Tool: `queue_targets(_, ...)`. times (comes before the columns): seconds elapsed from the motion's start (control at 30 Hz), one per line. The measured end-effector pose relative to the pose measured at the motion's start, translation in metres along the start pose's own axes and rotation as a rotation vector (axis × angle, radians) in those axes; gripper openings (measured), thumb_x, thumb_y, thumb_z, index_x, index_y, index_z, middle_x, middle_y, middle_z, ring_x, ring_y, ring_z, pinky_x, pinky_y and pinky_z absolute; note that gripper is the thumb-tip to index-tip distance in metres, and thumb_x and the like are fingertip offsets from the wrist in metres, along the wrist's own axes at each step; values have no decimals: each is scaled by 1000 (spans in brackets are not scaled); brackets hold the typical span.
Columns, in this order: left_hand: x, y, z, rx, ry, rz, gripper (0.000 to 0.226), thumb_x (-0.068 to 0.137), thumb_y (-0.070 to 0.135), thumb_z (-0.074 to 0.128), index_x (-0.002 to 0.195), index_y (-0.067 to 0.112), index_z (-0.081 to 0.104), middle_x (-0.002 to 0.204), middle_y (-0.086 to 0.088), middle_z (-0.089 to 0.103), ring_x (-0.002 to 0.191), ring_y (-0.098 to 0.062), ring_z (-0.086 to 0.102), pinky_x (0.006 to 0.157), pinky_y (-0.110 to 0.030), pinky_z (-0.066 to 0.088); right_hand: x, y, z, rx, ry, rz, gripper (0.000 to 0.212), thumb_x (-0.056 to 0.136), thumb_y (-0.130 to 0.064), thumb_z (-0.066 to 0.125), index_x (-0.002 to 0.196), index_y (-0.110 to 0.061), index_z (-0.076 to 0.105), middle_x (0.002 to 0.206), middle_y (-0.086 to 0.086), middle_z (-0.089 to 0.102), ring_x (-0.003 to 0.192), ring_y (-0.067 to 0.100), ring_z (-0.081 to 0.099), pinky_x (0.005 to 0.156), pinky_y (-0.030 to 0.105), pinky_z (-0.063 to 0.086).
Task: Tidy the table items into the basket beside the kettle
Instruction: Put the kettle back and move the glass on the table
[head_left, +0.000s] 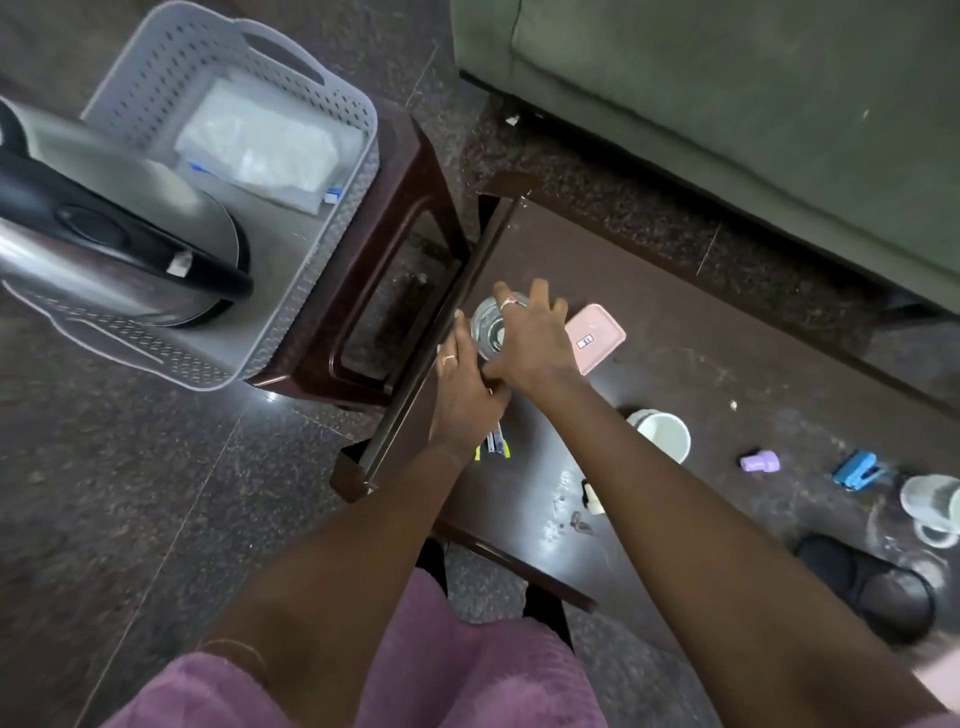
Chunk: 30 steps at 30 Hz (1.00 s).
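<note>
Both hands meet at the far left edge of the counter (675, 322), a low dark brown table. The right hand (530, 338) lies over the top of a clear glass (485, 327), its fingers spread and curled round the rim, so it seems to grip the glass, though whether the glass is lifted off the counter cannot be told. The left hand (465, 389) sits just beside it at the raised edge rail, fingers bent, with the ends of some pens (493, 447) showing beneath its palm; whether it holds them or only rests over them is unclear. Touching or just behind the right hand lies a pink lid (597, 338), flat on the counter. Toward the near right of the counter stand a white cup (665, 434), a small purple item (759, 461), a blue stapler (857, 470) and, at the right edge of the view, a clear jar (932, 506). Beyond the counter's left edge stands a dark brown stool (395, 270), and on it rests the grey perforated basket (322, 249), holding a clear plastic packet (265, 145) at its far end. A steel kettle (104, 234) with a black handle stands in front of the basket's left side, hiding part of it. A green sofa (727, 104) fills the far right.
</note>
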<state>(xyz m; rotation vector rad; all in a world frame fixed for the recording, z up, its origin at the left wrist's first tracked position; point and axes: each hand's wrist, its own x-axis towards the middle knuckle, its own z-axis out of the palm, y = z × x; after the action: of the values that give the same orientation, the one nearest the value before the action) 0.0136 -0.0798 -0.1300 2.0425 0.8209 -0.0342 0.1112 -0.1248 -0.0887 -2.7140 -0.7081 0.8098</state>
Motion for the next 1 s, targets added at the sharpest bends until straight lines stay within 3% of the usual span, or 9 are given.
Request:
queue_targets(0.13,-11,6,6,-73,118,22,88,70,21,76,143,6,29,145,-13,36,135,-26,26,113,-48,27,-12,3,-17,53,45,-33,95,49,-31,81,132,-26,33,121,11,32,106,36,37,82,41,47)
queue_targets(0.27,-22,26,26,-91,168,84,81,69,20,78,137,4,36,139,-13,43,130,-16,27,115,-54,19,-28,25,-42,93,89,0,95,50,-35,81,132,-26,33,121,10,31,107,35,37,79,40,47)
queue_targets(0.37,-27,48,48,-84,164,150,77,70,21,78,134,4,39,136,-12,47,131,-23,36,117,-33,8,-40,54,-60,95,120,59,97,51,-39,80,133,-26,32,123,10,31,109,34,36,83,41,47)
queue_targets(0.43,-29,63,65,-63,150,215,69,72,17,77,131,3,43,133,-12,51,128,-28,41,112,-24,8,-50,81,-70,134,147,115,98,52,-38,81,135,-26,32,125,11,30,111,35,35,83,41,47)
queue_targets(0.53,-33,88,90,-38,72,320,57,76,5,68,129,-1,47,132,-17,51,125,-35,42,112,-33,20,-63,124,-83,159,180,192,98,54,-35,82,137,-25,31,131,12,27,117,38,33,90,44,45)
queue_targets(0.67,-39,121,128,14,-84,417,59,75,-8,56,132,-2,45,131,-20,51,124,-39,42,114,-49,26,-78,182,-94,154,211,290,95,56,-35,83,136,-23,33,132,15,28,118,40,33,95,45,42)
queue_targets(0.77,-40,142,157,64,-160,450,59,76,-8,53,133,1,46,132,-17,52,124,-35,44,116,-44,18,-87,223,-97,170,229,355,96,56,-36,83,136,-22,32,131,16,29,118,40,33,97,43,40)
queue_targets(1.0,-49,171,218,79,-209,360,55,77,-11,47,130,0,49,128,-16,57,122,-33,45,115,-42,19,-95,287,-92,213,221,422,97,57,-34,83,138,-21,31,134,16,27,119,39,32,98,40,39)
